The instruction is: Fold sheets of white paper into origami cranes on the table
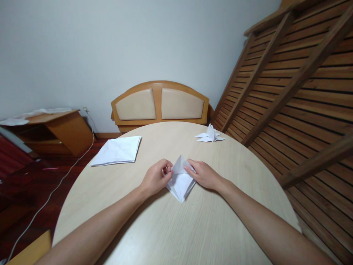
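Note:
A partly folded white paper [180,182], kite-shaped with a point toward me, lies in the middle of the round pale wooden table [171,228]. My left hand [156,177] pinches its left edge with curled fingers. My right hand [202,173] presses on its right upper edge, fingers closed on the fold. Both hands touch the paper from opposite sides.
A stack of creased white sheets [117,151] lies at the table's far left. A finished white paper crane [210,134] stands at the far right. Behind the table are a padded wooden headboard [160,103], a slatted wooden frame [298,81] on the right, and a cable [55,187] on the floor.

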`<state>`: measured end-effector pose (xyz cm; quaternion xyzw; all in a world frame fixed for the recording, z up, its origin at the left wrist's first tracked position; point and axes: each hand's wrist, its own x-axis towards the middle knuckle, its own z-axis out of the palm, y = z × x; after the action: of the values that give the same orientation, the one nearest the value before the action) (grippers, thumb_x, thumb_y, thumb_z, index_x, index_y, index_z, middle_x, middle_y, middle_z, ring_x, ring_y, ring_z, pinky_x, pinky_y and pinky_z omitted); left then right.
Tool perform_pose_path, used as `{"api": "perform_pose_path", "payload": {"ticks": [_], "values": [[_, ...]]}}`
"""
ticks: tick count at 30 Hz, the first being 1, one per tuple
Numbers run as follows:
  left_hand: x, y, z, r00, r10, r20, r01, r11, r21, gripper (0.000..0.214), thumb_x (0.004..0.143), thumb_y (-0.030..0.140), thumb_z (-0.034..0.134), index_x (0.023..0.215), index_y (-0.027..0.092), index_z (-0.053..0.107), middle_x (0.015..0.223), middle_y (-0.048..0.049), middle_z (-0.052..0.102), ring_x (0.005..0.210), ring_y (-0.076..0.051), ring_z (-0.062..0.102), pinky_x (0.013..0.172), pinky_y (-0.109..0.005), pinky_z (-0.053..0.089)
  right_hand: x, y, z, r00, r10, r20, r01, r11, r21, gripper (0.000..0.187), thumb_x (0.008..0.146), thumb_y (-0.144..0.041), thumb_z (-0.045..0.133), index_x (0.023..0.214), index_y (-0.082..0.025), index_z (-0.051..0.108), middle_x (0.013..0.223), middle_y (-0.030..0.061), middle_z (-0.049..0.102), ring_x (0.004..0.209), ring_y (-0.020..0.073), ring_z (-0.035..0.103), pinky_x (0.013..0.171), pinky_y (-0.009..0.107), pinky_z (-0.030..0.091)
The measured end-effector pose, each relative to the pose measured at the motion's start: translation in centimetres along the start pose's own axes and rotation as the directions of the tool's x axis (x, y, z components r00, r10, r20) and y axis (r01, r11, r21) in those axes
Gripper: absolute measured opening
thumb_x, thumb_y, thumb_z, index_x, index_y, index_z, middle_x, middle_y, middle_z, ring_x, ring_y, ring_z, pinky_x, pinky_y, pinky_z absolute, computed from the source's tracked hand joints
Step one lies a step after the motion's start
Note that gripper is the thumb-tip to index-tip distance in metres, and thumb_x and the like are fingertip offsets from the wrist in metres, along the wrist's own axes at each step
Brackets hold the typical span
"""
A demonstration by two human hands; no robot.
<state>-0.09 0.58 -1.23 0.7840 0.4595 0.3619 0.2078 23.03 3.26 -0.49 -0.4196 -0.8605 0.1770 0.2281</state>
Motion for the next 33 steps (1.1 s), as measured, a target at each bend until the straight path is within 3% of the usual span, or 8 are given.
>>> {"api": "perform_pose_path", "payload": {"ticks": [5,15,23,27,30,33], "values": [[0.0,0.3,-0.1,0.999,-0.002,0.037,0.003,1.000,-0.021,0.018,0.095,0.031,0.053,0.100,0.019,0.065,0.093,-0.0047,0.070,0.077,-0.016,0.062,0.063,-0.025,0.047,0.0,0.1,0.1,1.000,-0.006,0.004,0.005,1.000,0.028,0.029,0.103,-0.037,0.042,0.082,-0.021,0.051,0.073,0.0004,0.059,0.066,0.0151,0.054,0.062,0.026,0.033],[0.3,0.1,0.3,0.994,-0.103,0.044,0.110,0.975,-0.192,0.021,0.090,0.036,0.059,0.088,0.016,0.067,0.078,-0.0022,0.066,0.067,-0.014,0.058,0.056,-0.022,0.043,0.1,-1.0,0.2,1.000,0.013,0.003,-0.014,0.995,0.102,0.038,0.103,-0.044,0.040,0.076,-0.020,0.053,0.066,-0.0021,0.056,0.061,0.0135,0.051,0.059,0.026,0.031],[0.2,0.1,0.3,0.995,-0.097,0.030,0.101,0.972,-0.210,0.017,0.088,0.031,0.060,0.089,0.017,0.069,0.080,-0.0027,0.068,0.071,-0.015,0.060,0.057,-0.022,0.044,0.1,-1.5,0.3,0.994,0.086,-0.071,-0.089,0.995,-0.042,0.040,0.100,-0.042,0.046,0.069,-0.020,0.060,0.062,-0.0006,0.058,0.057,0.0134,0.049,0.057,0.027,0.027],[0.3,-0.1,0.3,0.995,-0.102,-0.002,0.100,0.979,-0.175,0.016,0.089,0.029,0.059,0.089,0.017,0.068,0.082,-0.0030,0.070,0.070,-0.015,0.061,0.061,-0.024,0.046,0.2,-1.5,0.3,0.988,0.032,-0.148,-0.035,0.999,-0.016,0.017,0.090,-0.036,0.063,0.090,-0.020,0.066,0.084,0.0027,0.067,0.074,0.0169,0.058,0.066,0.027,0.037],[0.5,-0.4,0.1,0.993,-0.109,-0.050,0.102,0.986,-0.132,0.015,0.089,0.027,0.057,0.088,0.017,0.068,0.082,-0.0029,0.070,0.067,-0.014,0.059,0.063,-0.025,0.046,0.2,-1.4,0.3,0.987,0.050,-0.154,-0.046,0.998,0.034,0.026,0.082,-0.032,0.070,0.105,-0.021,0.065,0.093,0.0034,0.068,0.081,0.0185,0.060,0.071,0.028,0.040],[0.6,-0.5,0.0,0.992,-0.113,-0.064,0.106,0.989,-0.105,0.014,0.089,0.026,0.057,0.087,0.016,0.068,0.080,-0.0029,0.070,0.066,-0.014,0.059,0.062,-0.025,0.045,0.1,-1.3,0.4,0.990,0.073,-0.121,-0.068,0.997,0.045,0.026,0.081,-0.026,0.070,0.106,-0.022,0.065,0.089,0.0022,0.068,0.077,0.0175,0.059,0.068,0.027,0.039]]}}
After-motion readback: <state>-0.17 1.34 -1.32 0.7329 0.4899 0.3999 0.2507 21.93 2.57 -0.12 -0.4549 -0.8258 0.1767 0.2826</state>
